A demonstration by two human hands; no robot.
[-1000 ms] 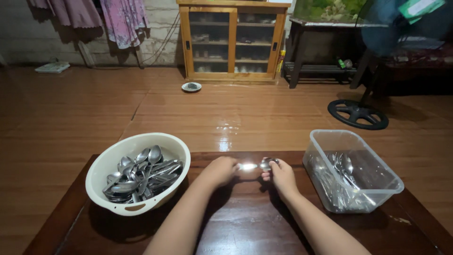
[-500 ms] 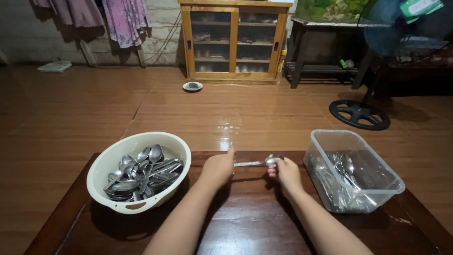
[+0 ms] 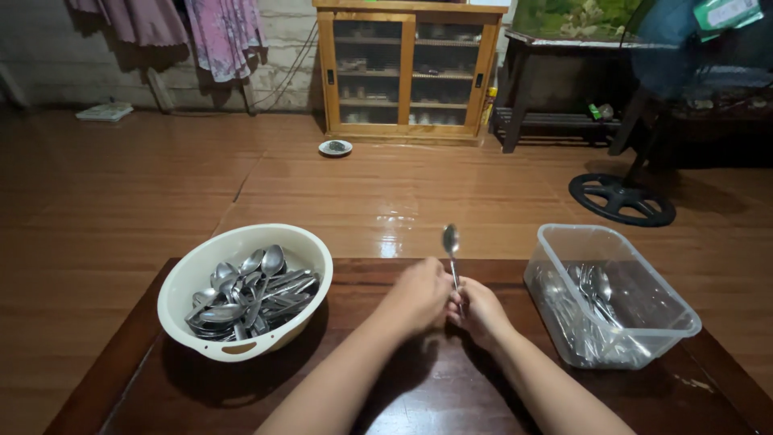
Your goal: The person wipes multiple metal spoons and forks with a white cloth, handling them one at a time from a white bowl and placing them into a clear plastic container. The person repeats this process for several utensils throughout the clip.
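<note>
Both hands met at the table's middle: the left hand (image 3: 419, 296) and the right hand (image 3: 481, 310) closed together around the handle of a metal spoon (image 3: 451, 250), holding it upright with its bowl above the fingers, as if for inspection. Left of that grip sat a cream bowl (image 3: 310, 250) heaped with spoons; right of it, a clear plastic tub (image 3: 564, 238) holding cutlery. Beyond stood a wooden cabinet (image 3: 411, 72).

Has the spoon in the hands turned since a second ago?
Yes. The spoon lay level along the table edge; now it stands upright, bowl up, held by both hands, left and right.
</note>
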